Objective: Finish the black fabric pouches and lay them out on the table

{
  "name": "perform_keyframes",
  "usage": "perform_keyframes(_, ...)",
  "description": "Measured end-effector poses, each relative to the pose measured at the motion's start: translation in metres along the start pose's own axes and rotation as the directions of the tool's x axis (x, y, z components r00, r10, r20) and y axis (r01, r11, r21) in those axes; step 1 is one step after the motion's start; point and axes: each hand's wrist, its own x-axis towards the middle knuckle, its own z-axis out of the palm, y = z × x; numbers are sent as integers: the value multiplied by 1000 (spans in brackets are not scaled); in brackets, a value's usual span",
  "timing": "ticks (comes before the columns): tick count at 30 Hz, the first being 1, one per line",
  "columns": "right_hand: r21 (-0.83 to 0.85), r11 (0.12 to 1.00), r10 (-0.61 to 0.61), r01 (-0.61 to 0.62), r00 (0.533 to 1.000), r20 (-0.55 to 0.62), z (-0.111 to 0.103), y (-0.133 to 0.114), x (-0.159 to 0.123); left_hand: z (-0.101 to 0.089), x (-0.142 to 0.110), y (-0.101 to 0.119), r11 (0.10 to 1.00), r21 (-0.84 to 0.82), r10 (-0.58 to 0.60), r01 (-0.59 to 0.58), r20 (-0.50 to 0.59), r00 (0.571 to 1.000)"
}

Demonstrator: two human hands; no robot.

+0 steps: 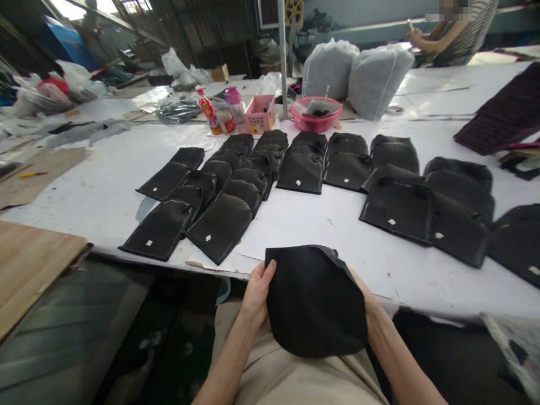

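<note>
Panel of black material is held over beige clothing, beside the bench, its rounded end toward the body, square corner toward the bench; its long axis seems to run front to back. The left hand pinches its left edge; the right hand grasps the right, fingers hidden.

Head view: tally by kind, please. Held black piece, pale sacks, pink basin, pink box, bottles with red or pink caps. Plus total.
Held black piece: 1
Pale sacks: 2
Pink basin: 1
Pink box: 1
Red-capped bottle: 1
Pink-capped bottle: 1
Total: 7
</note>
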Motion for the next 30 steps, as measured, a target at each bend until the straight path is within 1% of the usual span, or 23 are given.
perform_keyframes(1,22,999,36,-36,999,7,-1,0,1,0,-1,2,999,-24,35,-36,-41,999)
perform_keyframes(3,91,991,95,-96,995,16,-7,2,2,-4,-3,4,993,-1,117,-118,-106,987)
perform_keyframes(5,165,984,71,-72,997,13,-14,6,1,-11,-4,5,983,58,179,-172,-141,974)
perform_keyframes(7,199,980,-11,3,999,37,-17,11,-1,-17,-6,3,973,114,216,-199,-162,963)
perform_keyframes(8,181,982,-63,53,997,54,-17,13,-2,-18,-7,2,968,142,229,-206,-170,958)
perform_keyframes(10,54,989,-141,138,988,64,-13,16,-3,-21,-9,0,957,196,250,-214,-181,951)
perform_keyframes(11,-35,985,-165,167,985,44,-10,16,-3,-21,-10,-1,950,222,262,-220,-184,947)
perform_keyframes(13,-168,968,-197,187,979,-48,-2,16,-2,-23,-12,-2,934,273,287,-232,-185,940)
perform_keyframes(15,-177,967,-209,185,970,-126,4,14,0,-26,-13,-3,919,316,303,-235,-186,935)
perform_keyframes(19,-90,976,-211,199,964,-159,9,11,3,-31,-14,-5,914,336,307,-226,-212,928)
perform_keyframes(22,-71,981,-190,181,969,-157,10,9,3,-31,-15,-4,927,302,297,-221,-233,926)
perform_keyframes(25,-36,991,-132,128,981,-142,10,7,3,-29,-16,-3,933,286,287,-217,-232,929)
perform_keyframes(30,93,996,27,-16,993,-119,12,3,1,-28,-17,-2,929,297,298,-221,-243,923)
